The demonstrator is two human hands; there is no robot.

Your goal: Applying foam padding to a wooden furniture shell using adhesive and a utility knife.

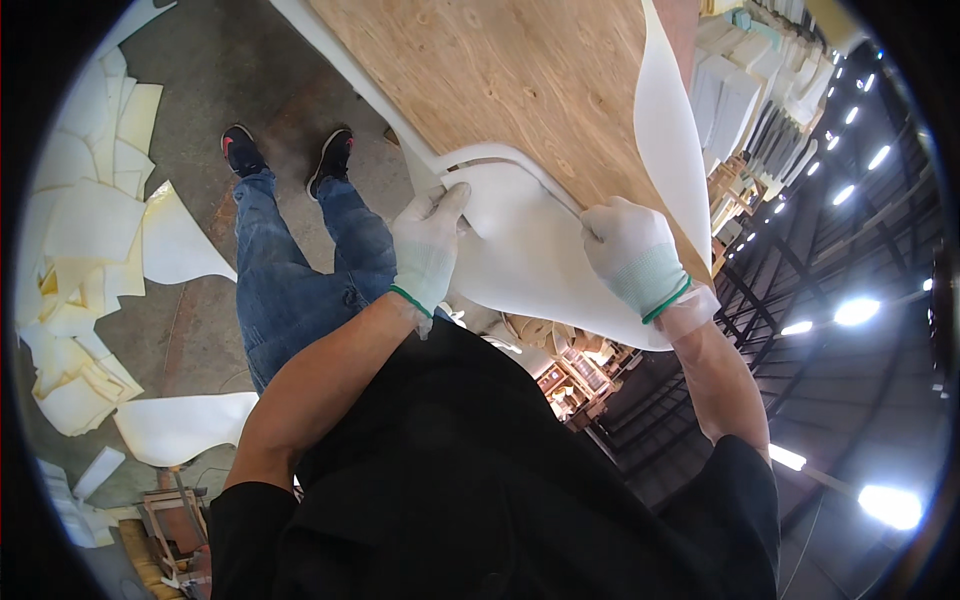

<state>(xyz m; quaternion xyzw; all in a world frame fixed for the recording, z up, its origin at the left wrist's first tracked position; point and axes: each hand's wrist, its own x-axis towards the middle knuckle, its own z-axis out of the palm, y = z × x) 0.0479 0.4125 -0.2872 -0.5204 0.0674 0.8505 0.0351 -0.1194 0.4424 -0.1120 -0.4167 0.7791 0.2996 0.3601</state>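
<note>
White gloves with green cuffs cover both hands. My left hand (432, 232) is closed on the white foam sheet (545, 265), its thumb lying along the sheet beside a notched corner of the plywood board (500, 75). My right hand (632, 245) is curled into a fist at the board's near edge, gripping the same sheet. Between the hands the sheet hangs off this edge toward my body, with a fold near my left hand. A pale padded strip lines the board's left side. Along the right side another white flap (675, 130) curls up.
Pale foam offcuts (95, 215) pile on the concrete floor at the left, with a white piece (190, 425) lower down. A wooden frame (175, 520) stands lower left. Stacked white foam blocks (735, 90) rise at the upper right. My legs are left of the board.
</note>
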